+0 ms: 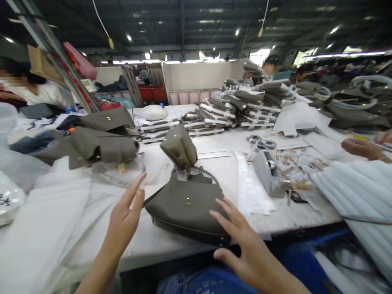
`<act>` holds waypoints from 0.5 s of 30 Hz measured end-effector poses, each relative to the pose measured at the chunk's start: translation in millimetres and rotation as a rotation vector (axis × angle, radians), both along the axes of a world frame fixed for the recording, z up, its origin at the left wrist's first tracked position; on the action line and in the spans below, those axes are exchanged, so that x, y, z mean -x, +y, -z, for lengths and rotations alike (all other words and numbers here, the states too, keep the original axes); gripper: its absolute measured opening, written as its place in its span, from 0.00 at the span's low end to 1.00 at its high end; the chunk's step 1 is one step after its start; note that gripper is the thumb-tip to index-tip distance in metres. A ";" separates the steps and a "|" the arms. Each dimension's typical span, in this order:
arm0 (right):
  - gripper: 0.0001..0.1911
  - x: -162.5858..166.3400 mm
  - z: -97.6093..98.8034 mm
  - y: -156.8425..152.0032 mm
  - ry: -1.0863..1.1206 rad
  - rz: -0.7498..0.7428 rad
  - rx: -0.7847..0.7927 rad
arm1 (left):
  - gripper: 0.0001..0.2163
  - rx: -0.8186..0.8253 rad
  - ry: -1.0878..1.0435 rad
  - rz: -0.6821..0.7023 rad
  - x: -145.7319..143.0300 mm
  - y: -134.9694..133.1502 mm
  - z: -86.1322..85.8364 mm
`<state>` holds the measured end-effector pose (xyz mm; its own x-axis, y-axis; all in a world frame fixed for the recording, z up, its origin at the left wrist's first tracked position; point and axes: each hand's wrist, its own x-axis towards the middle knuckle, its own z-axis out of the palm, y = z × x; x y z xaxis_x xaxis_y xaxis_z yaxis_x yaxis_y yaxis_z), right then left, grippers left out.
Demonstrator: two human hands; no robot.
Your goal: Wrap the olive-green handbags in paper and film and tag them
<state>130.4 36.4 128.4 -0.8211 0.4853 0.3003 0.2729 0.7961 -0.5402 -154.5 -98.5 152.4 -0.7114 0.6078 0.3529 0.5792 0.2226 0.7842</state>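
Observation:
An olive-grey handbag with a gold clasp lies on the white table at its front edge, its handle toward the back. Just behind it a smaller olive pouch stands tilted. My left hand is raised at the bag's left side, fingers stretched out, holding nothing. On the other side my right hand reaches over the bag's right end with fingers spread. Its fingertips are over or against the bag's surface; I cannot tell whether they touch. The bag's underside is hidden.
More olive bags lie at the left, and wrapped ones are piled at the back. A grey tape dispenser stands right of the bag, near scattered tags and white foam sheets. Another person's hand shows at the right edge.

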 end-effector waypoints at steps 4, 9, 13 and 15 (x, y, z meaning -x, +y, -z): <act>0.32 3.8 59.0 8.0 -0.072 0.049 -0.143 | 0.29 0.185 -0.213 0.001 7.8 3.6 79.6; 0.28 -13.6 59.1 47.5 -0.055 0.052 -0.305 | 0.21 0.133 -0.069 0.042 -1.9 -13.5 82.7; 0.29 -16.5 66.8 69.2 0.045 0.006 -0.482 | 0.21 -0.053 0.429 -0.407 56.8 -45.6 55.6; 0.29 -13.4 78.9 75.5 0.109 -0.014 -0.526 | 0.24 -0.033 0.574 -0.650 100.0 -69.1 49.7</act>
